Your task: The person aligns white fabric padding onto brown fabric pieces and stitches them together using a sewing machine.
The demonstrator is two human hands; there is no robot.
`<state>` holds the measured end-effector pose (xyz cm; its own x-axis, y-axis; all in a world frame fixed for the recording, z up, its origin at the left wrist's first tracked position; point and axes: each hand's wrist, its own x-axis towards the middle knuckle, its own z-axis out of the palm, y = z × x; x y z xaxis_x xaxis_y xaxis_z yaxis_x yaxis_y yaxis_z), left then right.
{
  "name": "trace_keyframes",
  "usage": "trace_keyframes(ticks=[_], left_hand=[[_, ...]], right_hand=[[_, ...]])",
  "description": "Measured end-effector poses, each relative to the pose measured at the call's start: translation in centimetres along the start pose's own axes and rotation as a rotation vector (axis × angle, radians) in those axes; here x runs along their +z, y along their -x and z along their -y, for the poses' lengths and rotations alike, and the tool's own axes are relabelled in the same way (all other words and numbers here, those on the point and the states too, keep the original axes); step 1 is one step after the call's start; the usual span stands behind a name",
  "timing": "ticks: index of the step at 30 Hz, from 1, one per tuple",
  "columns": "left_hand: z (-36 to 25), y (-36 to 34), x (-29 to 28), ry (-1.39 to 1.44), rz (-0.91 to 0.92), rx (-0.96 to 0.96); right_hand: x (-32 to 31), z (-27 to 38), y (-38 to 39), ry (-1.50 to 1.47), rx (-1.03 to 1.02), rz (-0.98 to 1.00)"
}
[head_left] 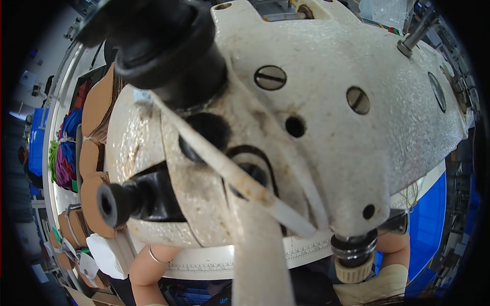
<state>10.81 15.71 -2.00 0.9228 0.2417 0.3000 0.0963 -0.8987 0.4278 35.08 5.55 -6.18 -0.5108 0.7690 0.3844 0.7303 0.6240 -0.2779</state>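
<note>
A white sewing machine (326,148), worn and rust-stained, fills most of the head view. Its black knob (112,204) sticks out at the left, and a large blurred black part (168,56) rises at the upper left. My left forearm (145,278), with a thin bangle (158,256) at the wrist, reaches in behind the machine. On the other side my right forearm (395,247) bends in under the machine's right end, near a dark knob with a cream ring (354,255). Both hands are hidden by the machine, so what they touch does not show.
Stacks of brown sole-shaped pieces (99,109) line the left side, beside blue and purple bundles (66,145). White pieces (104,255) lie below them. A white table edge with ruler marks (204,268) runs beneath the machine. A blue bin (429,219) stands at the right.
</note>
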Motion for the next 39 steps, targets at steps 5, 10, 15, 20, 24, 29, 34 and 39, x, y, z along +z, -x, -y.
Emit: trace_keyframes(ticks=[5,10,15,20,24,29,34,39], left_hand=[[0.1,-0.2,0.0,0.007,-0.004,0.001],[-0.1,-0.3,0.0,-0.004,0.0,-0.007],[-0.4,-0.1,0.0,-0.027,0.007,-0.027],[-0.5,0.0,0.0,-0.05,0.012,-0.046],[-0.2,-0.3,0.2,-0.075,0.005,-0.032],[0.0,-0.7,0.3,-0.111,0.007,-0.033],[-0.5,-0.7,0.1,-0.21,0.027,-0.067],[-1.2,-0.6,0.4,-0.274,0.025,-0.12]], right_hand=[[-0.5,0.1,-0.1,-0.02,0.012,0.034],[-0.7,0.0,-0.1,-0.046,0.033,0.057],[-0.9,0.0,0.0,-0.066,0.06,0.075],[-1.0,0.1,-0.1,-0.087,0.085,0.09],[-0.9,0.2,-0.1,-0.098,0.112,0.109],[-1.1,0.2,-0.4,-0.126,0.173,0.139],[-1.2,0.2,-1.1,-0.152,0.28,0.166],[-1.1,0.2,-0.5,-0.082,0.258,0.026]])
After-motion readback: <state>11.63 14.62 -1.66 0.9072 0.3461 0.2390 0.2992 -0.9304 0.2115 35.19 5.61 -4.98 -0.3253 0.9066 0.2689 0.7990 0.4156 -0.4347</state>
